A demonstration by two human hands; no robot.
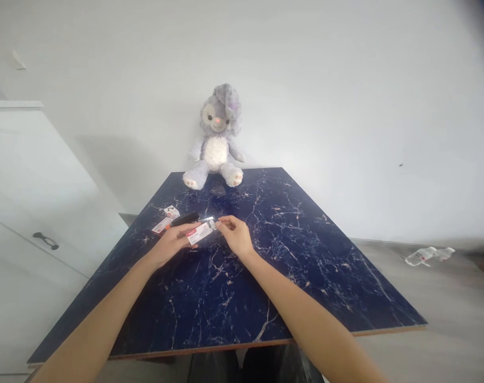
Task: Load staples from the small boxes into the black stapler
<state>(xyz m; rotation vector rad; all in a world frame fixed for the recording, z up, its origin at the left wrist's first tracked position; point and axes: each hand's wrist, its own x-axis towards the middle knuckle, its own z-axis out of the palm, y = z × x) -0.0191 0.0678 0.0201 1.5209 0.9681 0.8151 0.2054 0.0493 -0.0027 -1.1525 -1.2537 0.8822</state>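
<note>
My left hand (pixel 170 242) holds a small white box with a red label (pixel 198 233) over the dark blue marble table (pixel 290 266). My right hand (pixel 234 233) is closed in a pinch at the box's right end, on a small silvery piece (pixel 212 224) I cannot make out. Just behind the hands lies a black stapler-like tool (pixel 185 218) with a metal tip (pixel 206 218). Two more small white and red packets (pixel 162 226) (pixel 172 211) lie to its left.
A grey plush rabbit (pixel 217 139) sits at the table's far edge against the white wall. A white cabinet with a dark handle (pixel 46 241) stands on the left. An empty plastic bottle (pixel 427 256) lies on the floor at the right.
</note>
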